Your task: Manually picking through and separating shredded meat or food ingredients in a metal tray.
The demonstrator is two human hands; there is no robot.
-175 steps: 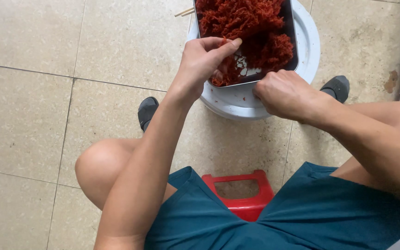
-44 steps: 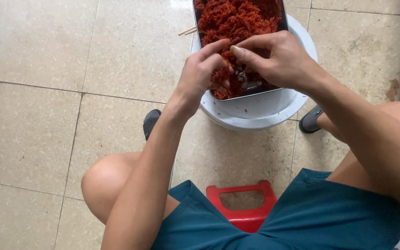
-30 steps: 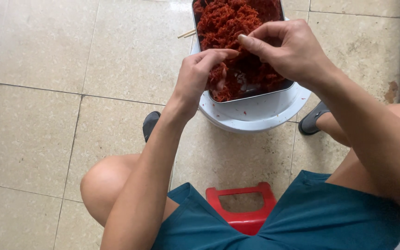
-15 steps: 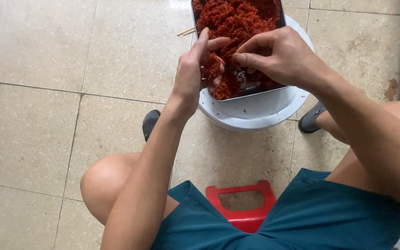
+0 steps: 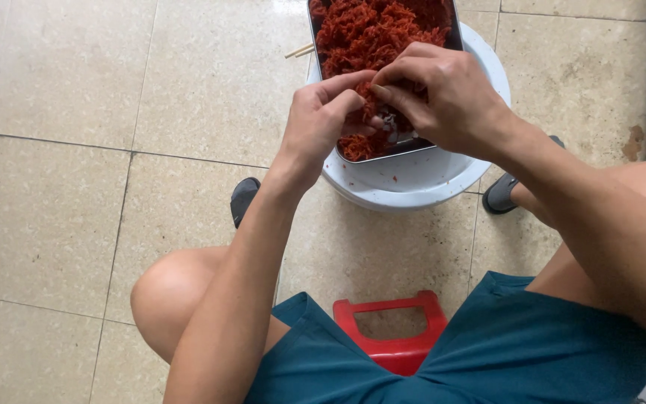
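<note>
**Two hands meet over a tray of red shreds**

The left hand (image 5: 323,120) and right hand (image 5: 443,93) pinch a clump of the red shredded food (image 5: 371,34) together at the near end of the metal tray (image 5: 454,30). The tray rests on a white basin (image 5: 413,179) at 12 o'clock. Wooden sticks (image 5: 299,51) poke out at 11 o'clock. A red stool (image 5: 390,337) sits at 6 o'clock on the tiled floor (image 5: 76,150), with dark sandals (image 5: 243,198) flanking the basin.

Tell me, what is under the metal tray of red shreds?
The tray rests on a white round tub. Both hands, left and right, cover its near end; the tub's inside is hidden.
</note>
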